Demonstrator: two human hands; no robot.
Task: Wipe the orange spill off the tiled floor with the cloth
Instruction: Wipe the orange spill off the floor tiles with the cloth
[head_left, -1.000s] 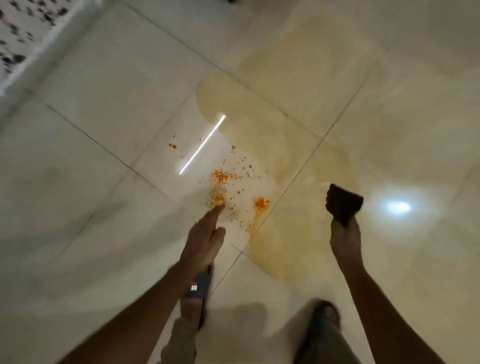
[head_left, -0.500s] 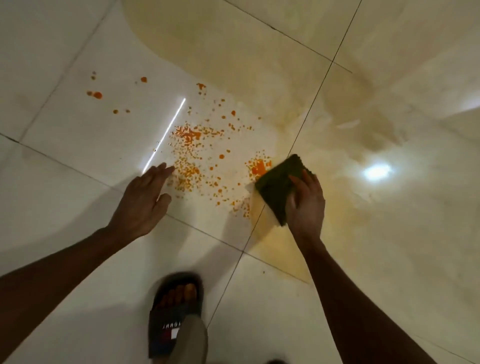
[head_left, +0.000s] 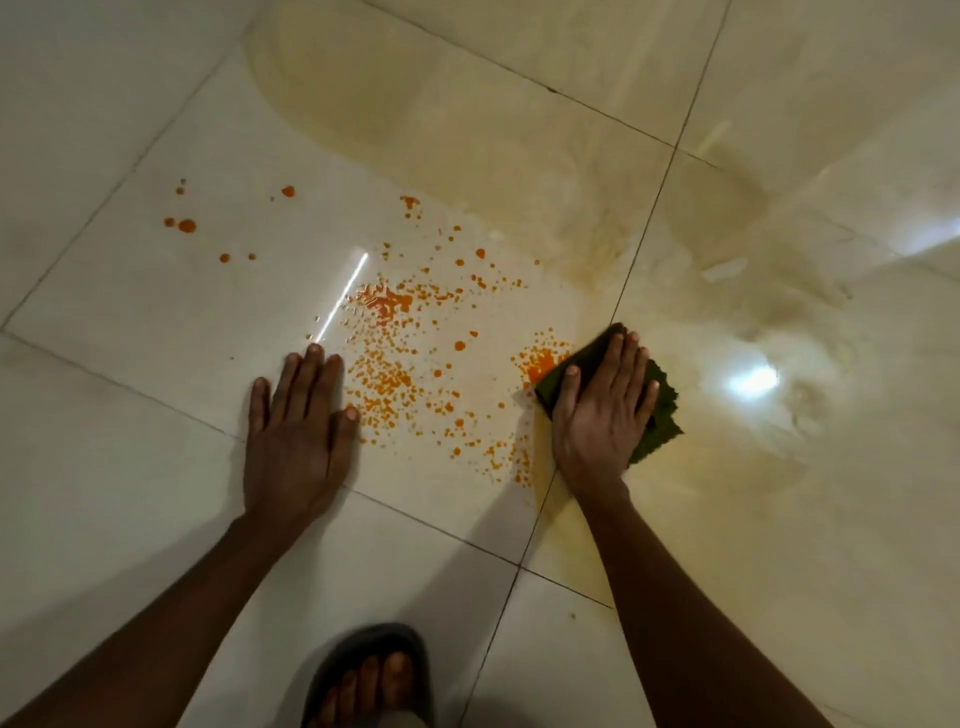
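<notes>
- We see our left hand (head_left: 298, 431) bare, with no ring, watch or glove on it.
- Our right hand (head_left: 602, 410) is bare too, its fingernails short and plain.
- Both our forearms show no sleeve as far as the picture's edge.
- On one foot we wear a dark open-toed slide sandal (head_left: 371, 675), its broad strap blurred, our toes uncovered.

Dark cloth (head_left: 658, 415) touching orange spill (head_left: 405, 358)
</notes>
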